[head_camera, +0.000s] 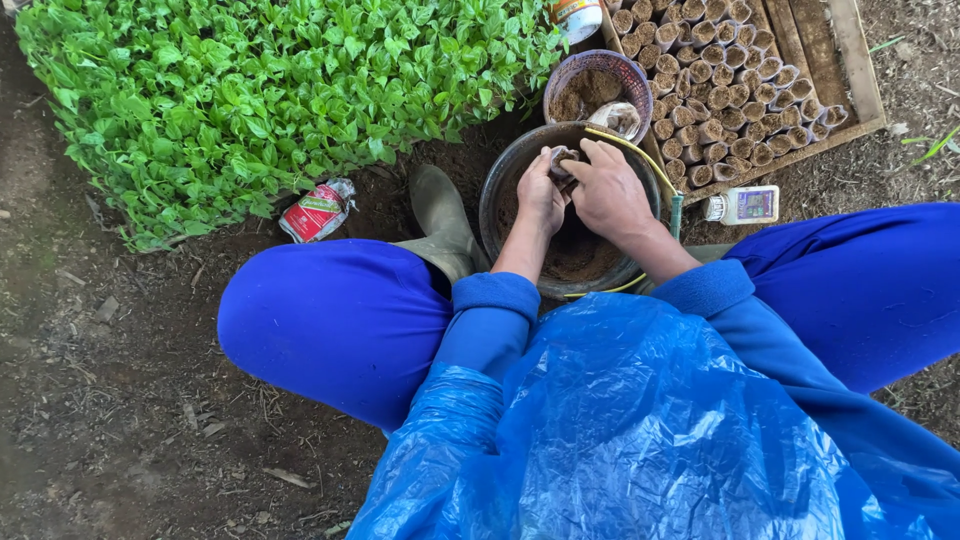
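A round dark bucket (497, 190) of brown soil stands on the ground between my knees. Over it, my left hand (541, 192) grips a small clear seedling bag (563, 163) partly filled with soil. My right hand (606, 190) rests on the bag's top, fingers pressed into the soil at its mouth. Both forearms wear blue sleeves, and a blue plastic sheet covers my lap.
A bed of green seedlings (260, 90) fills the upper left. A smaller purple-rimmed container of soil (598, 88) sits behind the bucket. A wooden tray (840, 75) holds several filled soil bags (720, 90). A red packet (318, 210), a small bottle (745, 205) and a rubber boot (440, 215) lie nearby.
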